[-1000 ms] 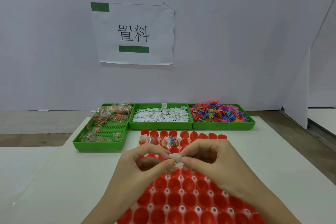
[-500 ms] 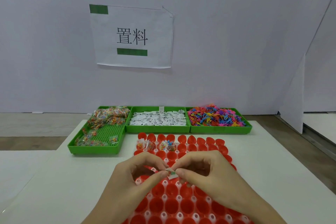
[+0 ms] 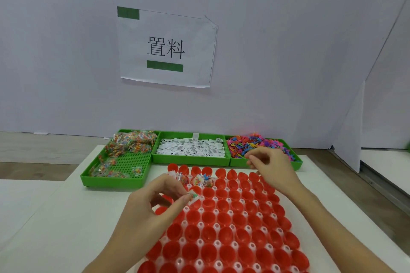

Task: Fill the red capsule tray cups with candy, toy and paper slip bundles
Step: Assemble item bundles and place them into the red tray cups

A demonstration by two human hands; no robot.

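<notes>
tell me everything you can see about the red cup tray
The red cup tray is a glossy plastic sheet of round red cups in staggered rows, with small whitish knobs between them. It lies flat on the white table, just in front of the green bins, and runs out of the bottom of the picture. Nearly all cups are empty; a few at the far left corner hold small bundles. The left hand hovers over its left edge, pinching a small item; the right hand is above its far right corner.

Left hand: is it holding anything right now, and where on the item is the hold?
The left hand pinches a small bundle between thumb and fingertips, over the red capsule tray; which part is gripped cannot be told.
</notes>
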